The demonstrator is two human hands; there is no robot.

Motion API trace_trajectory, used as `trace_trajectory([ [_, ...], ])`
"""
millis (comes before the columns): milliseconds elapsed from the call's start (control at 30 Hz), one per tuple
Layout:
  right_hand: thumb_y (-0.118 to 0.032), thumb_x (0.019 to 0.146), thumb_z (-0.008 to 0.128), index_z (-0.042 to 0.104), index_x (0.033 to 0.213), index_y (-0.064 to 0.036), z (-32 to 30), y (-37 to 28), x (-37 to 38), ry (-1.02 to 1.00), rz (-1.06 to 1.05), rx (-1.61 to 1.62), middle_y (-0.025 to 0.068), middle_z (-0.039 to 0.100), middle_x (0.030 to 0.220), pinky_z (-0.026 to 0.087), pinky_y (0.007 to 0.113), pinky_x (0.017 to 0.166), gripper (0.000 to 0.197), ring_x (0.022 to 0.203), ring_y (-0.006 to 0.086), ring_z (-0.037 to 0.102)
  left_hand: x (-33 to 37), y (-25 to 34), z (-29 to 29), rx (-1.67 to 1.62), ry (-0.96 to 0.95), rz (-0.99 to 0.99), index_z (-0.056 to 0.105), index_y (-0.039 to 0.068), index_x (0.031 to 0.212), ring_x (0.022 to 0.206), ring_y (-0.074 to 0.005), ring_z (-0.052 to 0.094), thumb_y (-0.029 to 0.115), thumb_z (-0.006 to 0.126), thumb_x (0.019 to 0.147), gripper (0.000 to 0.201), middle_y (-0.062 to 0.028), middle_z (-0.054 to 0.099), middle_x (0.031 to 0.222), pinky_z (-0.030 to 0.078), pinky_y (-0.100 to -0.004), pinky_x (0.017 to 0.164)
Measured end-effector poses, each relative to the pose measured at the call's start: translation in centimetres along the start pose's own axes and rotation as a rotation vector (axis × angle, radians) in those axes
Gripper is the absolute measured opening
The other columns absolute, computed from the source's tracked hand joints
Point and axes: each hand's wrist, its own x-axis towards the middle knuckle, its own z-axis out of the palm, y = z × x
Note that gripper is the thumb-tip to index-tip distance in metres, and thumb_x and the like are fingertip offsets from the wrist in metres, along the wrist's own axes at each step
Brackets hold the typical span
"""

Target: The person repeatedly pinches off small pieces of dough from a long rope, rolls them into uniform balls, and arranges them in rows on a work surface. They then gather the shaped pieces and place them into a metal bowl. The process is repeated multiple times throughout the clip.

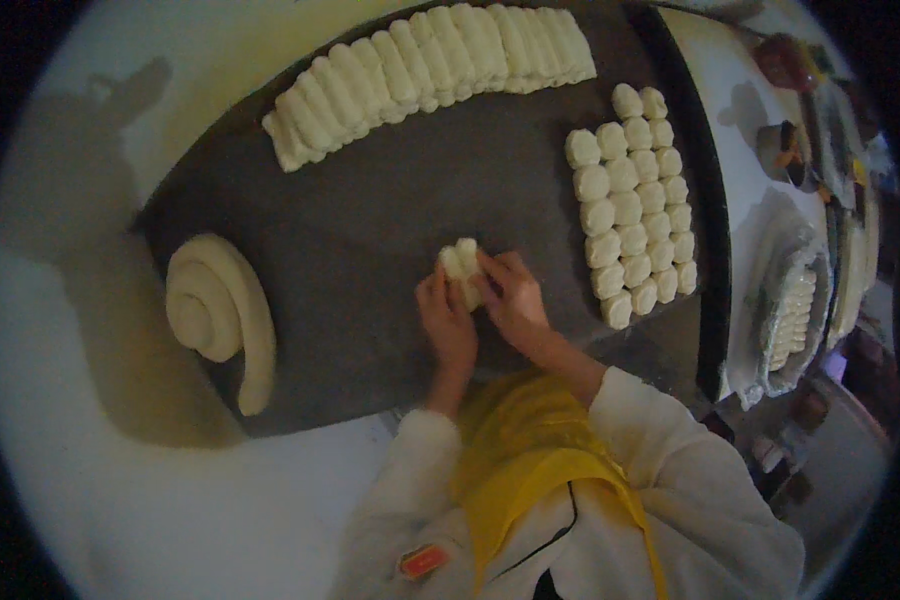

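Between my two hands, near the front edge of the dark work surface [360, 220], is a small cluster of pale dough pieces [458, 262]. My left hand [447, 318] closes on their left side with bent fingers. From the right, my right hand [515, 298] grips the same pieces, its thumb and fingers against them. The fingers partly cover the lower pieces. To the right, short round dough pieces [627, 207] stand close together in rows. A thick dough rope coiled in a spiral [205, 300] lies at the left, its tail end toward me.
A long curved row of dough strips [430, 62] lies along the far edge. Past the dark raised border [705, 200] on the right stand a plastic-wrapped tray [820, 300] with dough pieces and a dark cup [775, 150]. A yellow apron [530, 440] hangs close to the near edge.
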Motion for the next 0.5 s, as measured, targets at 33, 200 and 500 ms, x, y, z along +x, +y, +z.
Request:
trace_trajectory([
  [33,-0.012,0.097,0.078,0.071,0.136,-0.0041,-1.0,-0.2,0.4,-0.008,-0.052,-0.005,0.0169,0.07,0.106,0.058,0.043,0.084,0.041,0.094,0.0344,0.071,0.4,0.6,-0.4,0.013,0.026,-0.042,0.061,0.0,0.147,0.121,-0.038,0.061,0.018,0.061,0.11,0.042,-0.022,0.062,0.13,0.051,-0.0462,0.104],
  [200,-0.018,0.093,0.08,0.075,0.126,-0.0065,-10.7,0.4,5.7,0.244,-0.282,-0.397,0.0172,0.071,0.106,0.057,0.05,0.083,0.036,0.095,0.0399,0.068,7.9,8.9,2.1,-0.052,0.188,0.2,0.067,-0.001,0.137,0.118,-0.038,0.062,0.027,0.068,0.106,0.042,-0.0215,0.066,0.124,0.051,-0.0495,0.104],
  [500,-0.011,0.081,0.073,0.066,0.111,-0.0076,-15.2,4.4,11.1,0.282,-0.029,-0.96,0.0156,0.068,0.109,0.054,0.048,0.089,0.031,0.103,0.0394,0.066,14.9,15.0,19.3,-0.287,-0.267,0.205,0.062,0.005,0.102,0.096,-0.0355,0.063,0.014,0.085,0.072,0.038,-0.016,0.063,0.098,0.05,-0.0426,0.082],
])
